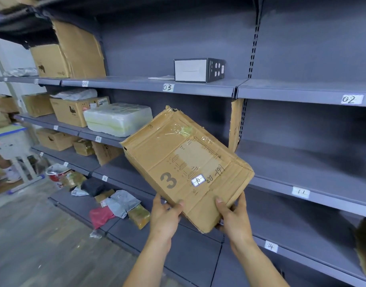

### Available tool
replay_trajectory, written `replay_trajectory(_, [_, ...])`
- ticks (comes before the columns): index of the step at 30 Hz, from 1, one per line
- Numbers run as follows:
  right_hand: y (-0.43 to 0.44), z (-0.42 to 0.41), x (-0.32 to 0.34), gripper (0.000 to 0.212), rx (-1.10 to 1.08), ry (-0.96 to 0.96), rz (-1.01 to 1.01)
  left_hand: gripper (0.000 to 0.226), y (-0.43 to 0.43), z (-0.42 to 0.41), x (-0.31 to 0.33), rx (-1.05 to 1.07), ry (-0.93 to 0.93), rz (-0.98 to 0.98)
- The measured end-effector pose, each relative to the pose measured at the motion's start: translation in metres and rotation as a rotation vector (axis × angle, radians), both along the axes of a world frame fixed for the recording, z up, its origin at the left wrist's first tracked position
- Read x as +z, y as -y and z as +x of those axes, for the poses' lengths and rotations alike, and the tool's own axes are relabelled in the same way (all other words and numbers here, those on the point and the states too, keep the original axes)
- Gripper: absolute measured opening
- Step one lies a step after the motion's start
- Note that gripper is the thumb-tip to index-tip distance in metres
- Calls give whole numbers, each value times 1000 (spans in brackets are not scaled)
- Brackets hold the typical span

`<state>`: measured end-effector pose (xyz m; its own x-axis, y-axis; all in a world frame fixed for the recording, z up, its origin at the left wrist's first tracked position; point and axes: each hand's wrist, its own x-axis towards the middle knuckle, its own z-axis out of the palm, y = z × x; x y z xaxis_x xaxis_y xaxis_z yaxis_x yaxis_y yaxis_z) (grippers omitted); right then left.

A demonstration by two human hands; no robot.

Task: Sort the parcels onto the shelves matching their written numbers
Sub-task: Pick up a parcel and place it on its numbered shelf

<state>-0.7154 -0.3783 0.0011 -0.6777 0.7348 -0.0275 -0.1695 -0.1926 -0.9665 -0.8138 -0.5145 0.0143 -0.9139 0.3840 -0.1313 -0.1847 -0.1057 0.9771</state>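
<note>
Cardboard parcel, worn and crushed at the corners with peeling tape, is held tilted in the air in front of the grey shelving, not yet on any shelf. My left hand grips the near left corner and my right hand the near edge, fingers wrapped round the sides, thumbs on the top face. To do this well, I think I should go by the small white sticker, which looks like "10" but I can't be sure, not the big printed "3". Pen scrawl beside it reads roughly "D3-199". Shelf tags I can read: "03", "02", "11", "14"; the ones further left are too small. Best to keep both hands under the soft base, find the matching tag, then slide it in flat, label out. A black-and-white box sits above "03".
</note>
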Motion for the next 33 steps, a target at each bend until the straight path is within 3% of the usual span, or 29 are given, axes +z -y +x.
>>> replay_trajectory(10, [1, -79, -3, 58, -98, 32, -34, 44, -2, -99, -2, -62, -38, 35])
replay_trajectory(20, [14, -138, 11, 42, -274, 130, -19, 40, 13, -225, 10, -170, -28, 141])
replay_trajectory(26, [4, -142, 28, 30, -316, 305, 18, 58, 12, -279, 27, -202, 10, 188])
replay_trajectory(30, [-10, -147, 43, 27, -306, 384, 51, 88, 5, -308, 35, -154, 76, 213])
replay_trajectory(33, [-23, -156, 51, 25, -313, 422, 87, 78, -4, -317, 36, -131, 81, 229])
